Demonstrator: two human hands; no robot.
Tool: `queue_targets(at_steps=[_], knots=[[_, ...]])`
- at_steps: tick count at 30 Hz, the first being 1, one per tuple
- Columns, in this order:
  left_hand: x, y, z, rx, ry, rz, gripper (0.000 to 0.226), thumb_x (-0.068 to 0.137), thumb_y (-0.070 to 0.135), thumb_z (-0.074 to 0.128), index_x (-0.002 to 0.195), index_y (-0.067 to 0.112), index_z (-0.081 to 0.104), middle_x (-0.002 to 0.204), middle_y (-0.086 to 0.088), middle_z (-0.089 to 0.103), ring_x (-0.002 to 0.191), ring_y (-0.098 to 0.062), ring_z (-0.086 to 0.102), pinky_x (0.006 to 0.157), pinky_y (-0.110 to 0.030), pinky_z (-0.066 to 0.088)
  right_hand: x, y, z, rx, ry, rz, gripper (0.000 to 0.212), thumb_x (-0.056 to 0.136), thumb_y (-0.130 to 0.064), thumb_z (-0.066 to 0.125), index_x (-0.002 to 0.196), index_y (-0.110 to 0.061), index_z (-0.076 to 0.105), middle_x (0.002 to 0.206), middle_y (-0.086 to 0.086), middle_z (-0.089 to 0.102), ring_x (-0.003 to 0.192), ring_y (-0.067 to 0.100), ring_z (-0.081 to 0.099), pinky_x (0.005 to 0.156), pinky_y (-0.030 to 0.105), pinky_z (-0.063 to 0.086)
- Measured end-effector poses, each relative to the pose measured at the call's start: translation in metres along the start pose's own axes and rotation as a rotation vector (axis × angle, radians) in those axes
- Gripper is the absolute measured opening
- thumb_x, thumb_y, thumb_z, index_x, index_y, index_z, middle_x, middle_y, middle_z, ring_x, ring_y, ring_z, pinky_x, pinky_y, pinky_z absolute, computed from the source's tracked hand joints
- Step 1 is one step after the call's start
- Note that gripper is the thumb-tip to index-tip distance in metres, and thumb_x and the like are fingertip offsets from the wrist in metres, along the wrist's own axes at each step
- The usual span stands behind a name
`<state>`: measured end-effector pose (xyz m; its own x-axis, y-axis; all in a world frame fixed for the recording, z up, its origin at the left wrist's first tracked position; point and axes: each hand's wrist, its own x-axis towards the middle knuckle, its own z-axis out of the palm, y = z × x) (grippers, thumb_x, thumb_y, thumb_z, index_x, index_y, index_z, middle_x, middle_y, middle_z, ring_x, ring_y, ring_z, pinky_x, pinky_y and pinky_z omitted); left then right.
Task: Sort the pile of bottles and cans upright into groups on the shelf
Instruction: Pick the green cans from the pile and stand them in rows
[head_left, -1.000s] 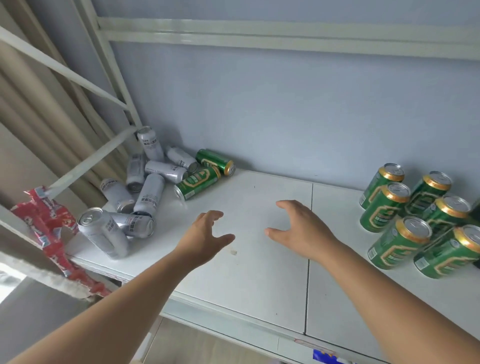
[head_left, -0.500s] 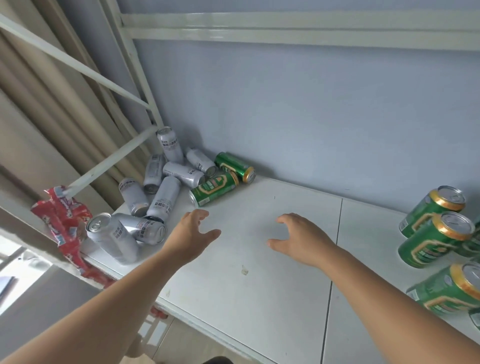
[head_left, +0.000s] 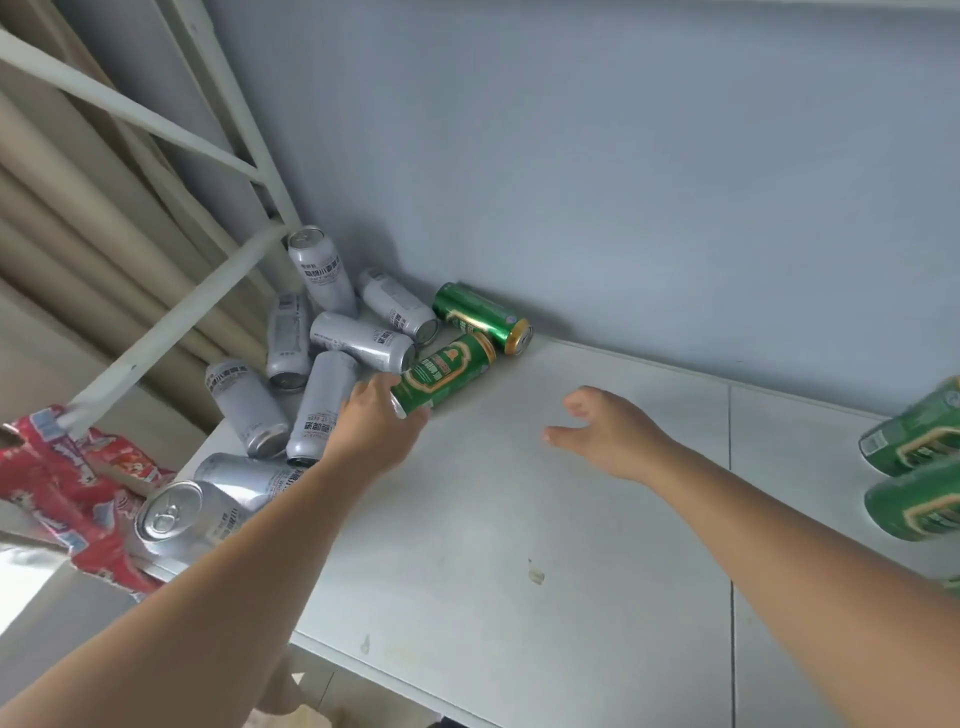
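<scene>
- Silver cans (head_left: 358, 340) lie heaped in the back left corner of the shelf (head_left: 519, 519). Most are on their sides and touch one another. On my feed, the front can (head_left: 171, 512) at the shelf's left edge turns its lid to the camera.
- Green can (head_left: 447, 369) lies on its side at the right edge of the heap, against a silver one, with its far end aimed at the wall (head_left: 623, 156).
- Left hand (head_left: 374, 426) reaches in from the lower left and closes on the near end of that can. The fingers curl over the top of it, and the back of the hand hides most of the grip from me.
- Second green can (head_left: 478, 314) lies on its side along the foot of the wall, just behind the first. I cannot tell whether the two touch.
- Right hand (head_left: 613, 431) hovers palm down over bare shelf, well right of the heap. Its fingers are loosely spread and slightly bent, the thumb points left, and it holds nothing.
- Green group (head_left: 914, 436) — two more green cans, blurred and cut by the right edge of the frame — sits well apart from the heap.
- Red wrapper (head_left: 62, 483) hangs off the left end of the shelf, beside a white bar (head_left: 171, 322), with a beige curtain (head_left: 78, 260) behind.
</scene>
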<state>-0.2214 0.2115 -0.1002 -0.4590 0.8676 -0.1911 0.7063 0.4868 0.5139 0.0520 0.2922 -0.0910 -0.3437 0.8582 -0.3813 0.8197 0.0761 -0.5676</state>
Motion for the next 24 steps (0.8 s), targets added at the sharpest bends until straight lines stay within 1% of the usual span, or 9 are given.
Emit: queue_targets(at_steps=[3, 6, 7, 9, 14, 17, 21, 22, 24], knots=[[0.014, -0.007, 0.005, 0.014, -0.016, 0.027, 0.061, 0.092, 0.046, 0.061, 0.144, 0.02, 0.043, 0.137, -0.005, 0.052, 0.126, -0.027, 0.045, 0.105, -0.046, 0.043, 0.028, -0.012, 0.006, 0.036, 0.026, 0.03, 0.063, 0.085, -0.052, 0.073, 0.134, -0.017, 0.055, 0.134, -0.003, 0.057, 0.119, 0.019, 0.059, 0.093, 0.033, 0.049], [0.025, -0.01, 0.009, 0.038, -0.034, 0.052, 0.058, 0.093, 0.049, 0.058, 0.143, 0.023, 0.042, 0.136, -0.001, 0.052, 0.125, -0.025, 0.045, 0.102, -0.046, 0.045, 0.055, -0.021, 0.008, 0.067, 0.054, 0.051, 0.052, 0.087, -0.047, 0.072, 0.123, -0.013, 0.058, 0.116, -0.001, 0.056, 0.097, 0.021, 0.06, 0.083, 0.032, 0.047], [0.027, -0.011, 0.01, 0.047, -0.039, 0.061, 0.057, 0.093, 0.048, 0.058, 0.142, 0.024, 0.041, 0.136, 0.0, 0.051, 0.126, -0.025, 0.045, 0.102, -0.046, 0.045, 0.063, -0.023, 0.009, 0.08, 0.064, 0.059, 0.054, 0.089, -0.045, 0.071, 0.128, -0.012, 0.057, 0.119, 0.001, 0.057, 0.1, 0.023, 0.061, 0.084, 0.031, 0.046], [0.031, -0.011, 0.013, 0.073, -0.041, 0.077, 0.056, 0.093, 0.047, 0.059, 0.142, 0.025, 0.041, 0.138, -0.001, 0.049, 0.127, -0.026, 0.043, 0.102, -0.048, 0.045, 0.079, -0.027, 0.01, 0.11, 0.081, 0.074, 0.063, 0.091, -0.043, 0.07, 0.142, -0.012, 0.051, 0.135, 0.004, 0.056, 0.115, 0.024, 0.06, 0.089, 0.03, 0.045], [0.042, -0.01, 0.015, 0.134, -0.073, 0.085, 0.059, 0.093, 0.05, 0.06, 0.142, 0.023, 0.04, 0.137, -0.004, 0.04, 0.128, -0.028, 0.041, 0.102, -0.047, 0.045, 0.115, -0.035, 0.014, 0.221, 0.12, 0.125, 0.075, 0.09, -0.044, 0.071, 0.151, -0.013, 0.041, 0.148, 0.006, 0.05, 0.126, 0.026, 0.056, 0.097, 0.037, 0.049], [0.048, -0.009, 0.016, 0.136, -0.128, 0.079, 0.057, 0.093, 0.05, 0.061, 0.139, 0.022, 0.043, 0.134, -0.003, 0.038, 0.125, -0.029, 0.044, 0.098, -0.047, 0.047, 0.134, -0.039, 0.018, 0.271, 0.149, 0.141, 0.074, 0.089, -0.042, 0.073, 0.149, -0.012, 0.041, 0.146, 0.009, 0.051, 0.126, 0.027, 0.055, 0.1, 0.041, 0.049], [0.053, -0.011, 0.016, 0.171, -0.191, 0.077, 0.062, 0.091, 0.054, 0.063, 0.139, 0.023, 0.04, 0.134, -0.003, 0.046, 0.12, -0.029, 0.053, 0.094, -0.047, 0.05, 0.157, -0.042, 0.026, 0.287, 0.175, 0.113, 0.08, 0.087, -0.036, 0.077, 0.152, -0.011, 0.036, 0.142, 0.01, 0.053, 0.125, 0.03, 0.055, 0.101, 0.044, 0.049], [0.053, -0.011, 0.016, 0.186, -0.204, 0.08, 0.062, 0.09, 0.056, 0.063, 0.138, 0.023, 0.041, 0.132, -0.003, 0.049, 0.118, -0.029, 0.055, 0.092, -0.047, 0.051, 0.163, -0.042, 0.027, 0.284, 0.175, 0.107, 0.079, 0.086, -0.035, 0.078, 0.151, -0.011, 0.038, 0.138, 0.009, 0.056, 0.122, 0.029, 0.057, 0.097, 0.042, 0.05], [0.053, -0.011, 0.017, 0.236, -0.211, 0.096, 0.057, 0.089, 0.058, 0.062, 0.129, 0.022, 0.044, 0.126, -0.001, 0.052, 0.112, -0.027, 0.057, 0.086, -0.043, 0.051, 0.173, -0.042, 0.03, 0.269, 0.173, 0.097, 0.068, 0.083, -0.034, 0.08, 0.139, -0.012, 0.049, 0.122, 0.007, 0.065, 0.107, 0.027, 0.064, 0.078, 0.034, 0.051]])
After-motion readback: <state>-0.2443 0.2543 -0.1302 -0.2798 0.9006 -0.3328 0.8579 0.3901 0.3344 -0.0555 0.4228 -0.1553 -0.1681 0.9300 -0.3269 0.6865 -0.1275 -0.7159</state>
